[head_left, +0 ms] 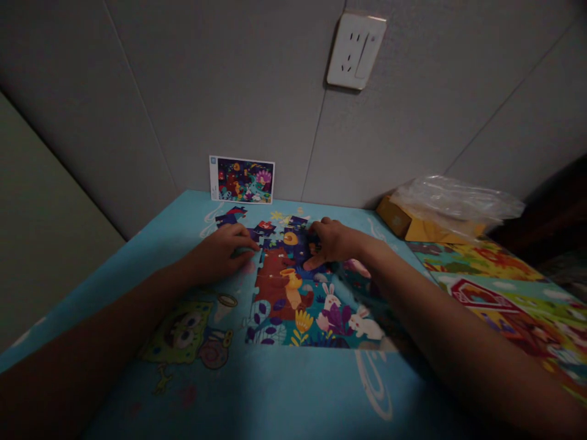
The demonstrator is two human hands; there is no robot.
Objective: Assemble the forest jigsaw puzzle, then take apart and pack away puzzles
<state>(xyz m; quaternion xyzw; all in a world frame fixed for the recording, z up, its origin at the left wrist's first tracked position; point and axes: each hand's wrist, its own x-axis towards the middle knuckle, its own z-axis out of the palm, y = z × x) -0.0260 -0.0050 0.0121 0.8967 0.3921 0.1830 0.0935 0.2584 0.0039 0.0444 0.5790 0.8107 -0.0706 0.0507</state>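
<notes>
A partly joined jigsaw puzzle (275, 287) with a bear, rabbits and flowers lies on the blue patterned cloth (293, 391). My left hand (224, 253) rests at its upper left edge, fingers curled and close together, beside a loose piece with red on it (265, 228); whether it grips anything is hidden. Over the upper right part of the puzzle, my right hand (332, 241) has its thumb and fingers apart, touching dark pieces. Further dark pieces (232, 216) lie beyond my left hand. A piece (298, 222) sits at the puzzle's top edge.
A picture card (243, 180) of the puzzle scene leans against the grey wall (257, 79). At the right are a yellow box (431, 229), crumpled clear plastic (454, 198) and colourful picture boards (513, 305). A socket plate (356, 52) is on the wall.
</notes>
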